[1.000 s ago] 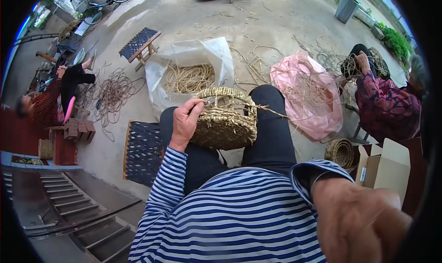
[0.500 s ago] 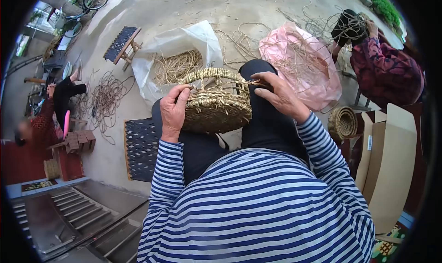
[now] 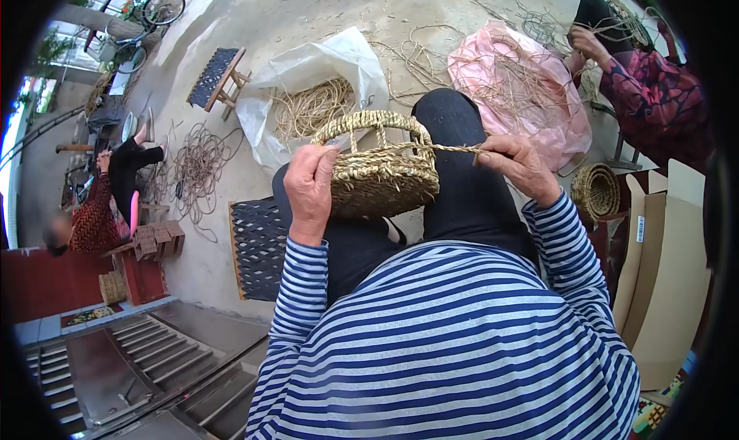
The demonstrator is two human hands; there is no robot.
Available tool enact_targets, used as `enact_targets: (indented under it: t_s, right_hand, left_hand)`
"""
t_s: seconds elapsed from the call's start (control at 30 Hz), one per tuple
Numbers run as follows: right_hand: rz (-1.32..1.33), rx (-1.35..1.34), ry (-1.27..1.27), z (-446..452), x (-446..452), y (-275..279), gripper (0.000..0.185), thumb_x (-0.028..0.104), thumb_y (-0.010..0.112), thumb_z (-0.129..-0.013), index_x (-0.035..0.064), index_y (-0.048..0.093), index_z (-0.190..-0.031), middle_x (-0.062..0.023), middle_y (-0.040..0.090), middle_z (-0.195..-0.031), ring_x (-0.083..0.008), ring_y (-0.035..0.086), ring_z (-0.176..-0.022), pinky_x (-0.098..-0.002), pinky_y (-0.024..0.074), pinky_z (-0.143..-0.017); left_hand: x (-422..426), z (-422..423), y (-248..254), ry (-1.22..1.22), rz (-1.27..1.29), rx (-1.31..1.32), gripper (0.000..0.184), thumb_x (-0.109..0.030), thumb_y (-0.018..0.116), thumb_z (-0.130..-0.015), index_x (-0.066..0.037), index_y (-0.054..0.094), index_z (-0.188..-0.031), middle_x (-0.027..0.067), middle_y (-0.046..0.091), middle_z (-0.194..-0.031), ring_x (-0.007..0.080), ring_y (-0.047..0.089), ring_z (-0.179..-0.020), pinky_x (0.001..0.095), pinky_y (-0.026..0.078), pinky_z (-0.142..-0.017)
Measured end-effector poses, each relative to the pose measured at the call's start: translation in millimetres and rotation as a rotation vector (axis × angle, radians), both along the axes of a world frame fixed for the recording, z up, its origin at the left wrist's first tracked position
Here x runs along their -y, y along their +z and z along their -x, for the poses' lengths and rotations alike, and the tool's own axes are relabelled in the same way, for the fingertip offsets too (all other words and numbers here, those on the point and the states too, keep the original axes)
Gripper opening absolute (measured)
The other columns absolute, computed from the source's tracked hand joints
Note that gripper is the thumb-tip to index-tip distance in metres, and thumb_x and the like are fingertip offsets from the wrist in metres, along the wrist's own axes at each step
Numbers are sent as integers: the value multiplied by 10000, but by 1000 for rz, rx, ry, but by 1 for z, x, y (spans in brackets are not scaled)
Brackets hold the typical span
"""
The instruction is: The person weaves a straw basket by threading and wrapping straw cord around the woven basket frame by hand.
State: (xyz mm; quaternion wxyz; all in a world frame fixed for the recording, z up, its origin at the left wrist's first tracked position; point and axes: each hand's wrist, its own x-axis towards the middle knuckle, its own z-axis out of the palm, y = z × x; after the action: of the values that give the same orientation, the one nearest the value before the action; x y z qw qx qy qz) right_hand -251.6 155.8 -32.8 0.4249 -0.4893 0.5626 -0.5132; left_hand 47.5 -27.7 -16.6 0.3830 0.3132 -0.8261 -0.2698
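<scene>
The basket [image 3: 385, 190] sits at the lap's [image 3: 481, 201] far edge, its left rim clamped in the left hand [image 3: 309, 190]; the right hand [image 3: 523, 167] pinches a cord [image 3: 456, 147] stretched from its right edge. On the ground [image 3: 269, 24] beyond stand a white bag [image 3: 258, 93] of rope [image 3: 315, 109], a stool [image 3: 214, 76] leftward and a pink bag [image 3: 531, 78] rightward. A box [image 3: 670, 278] flanks the right sleeve [image 3: 566, 232].
</scene>
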Motion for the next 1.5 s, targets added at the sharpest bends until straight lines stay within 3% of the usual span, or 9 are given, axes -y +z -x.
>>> enact_targets:
  t_s: [0.07, 0.3, 0.5, 0.67, 0.8, 0.93, 1.1, 1.33, 1.5]
  right_hand:
    - [15, -380, 16, 10, -6, 10, 149, 130, 635, -897, -17, 655, -885, -87, 616, -765, -180, 597, -733, -288, 455, -705]
    - [-84, -918, -211, 65, -53, -69, 116, 67, 665, -801, -10, 627, -879, -148, 552, -922, -343, 572, -881, -411, 468, -781]
    - [-259, -724, -386, 81, -95, -116, 110, -7, 673, -757, -22, 627, -857, -158, 524, -822, -334, 577, -786, -389, 470, -712]
    - [-9, -608, -546, 100, -66, -128, 195, -9, 680, -785, 18, 682, -979, -69, 611, -882, -151, 568, -744, -286, 466, -688]
    - [392, -505, -676, 67, 16, -24, 187, 15, 664, -833, 33, 699, -1017, -93, 652, -984, -162, 629, -910, -271, 506, -792]
    - [703, -432, -124, -11, 91, 46, 271, -62, 661, -808, 38, 690, -1058, -111, 650, -1059, -229, 645, -961, -292, 533, -857]
    - [810, -763, 527, -66, 141, 30, 250, 148, 628, -831, 65, 682, -1061, -92, 646, -1043, -277, 618, -994, -363, 510, -851]
    - [697, -1084, 849, -77, 178, 49, 130, 196, 592, -794, 70, 616, -808, -18, 587, -751, -227, 514, -841, -339, 465, -740]
    - [816, -1109, 791, -79, 181, 45, 136, 163, 580, -843, 42, 622, -797, -41, 617, -751, -229, 549, -865, -352, 514, -694]
  left_hand:
    - [-9, 10, 22, 77, 371, 145, 221, -143, 718, -802, -26, 682, -987, 110, 609, -953, 296, 558, -913, 392, 429, -826]
    - [-23, 47, 41, -275, 371, 357, 400, -232, 764, -752, -37, 636, -1077, 114, 593, -987, 285, 568, -953, 400, 450, -835]
    - [-16, 54, 47, -385, 122, 520, 522, -339, 823, -641, -57, 637, -1039, 98, 557, -882, 285, 594, -821, 383, 492, -715]
    - [-15, 42, 56, -380, -63, 359, 361, -175, 819, -630, -24, 683, -930, 79, 550, -837, 240, 581, -789, 342, 475, -703]
    - [-13, 19, 54, -327, -261, 199, 386, -79, 821, -616, -7, 684, -968, 44, 529, -858, 164, 552, -824, 278, 452, -751]
    - [-11, 9, 33, -318, -403, 42, 376, -42, 817, -623, -17, 688, -975, 25, 542, -908, 140, 544, -876, 244, 433, -809]
    - [-9, -6, 12, -248, -488, -79, 243, -24, 728, -727, -8, 690, -967, 12, 530, -880, 101, 522, -819, 222, 419, -746]
    - [-10, -2, 0, -118, -469, -237, 77, -47, 625, -909, 8, 660, -950, 18, 615, -859, 83, 559, -797, 226, 450, -717]
    - [-6, -2, -8, -55, -586, -298, 131, -109, 596, -954, -9, 623, -1034, 7, 611, -871, 70, 548, -784, 215, 460, -726]
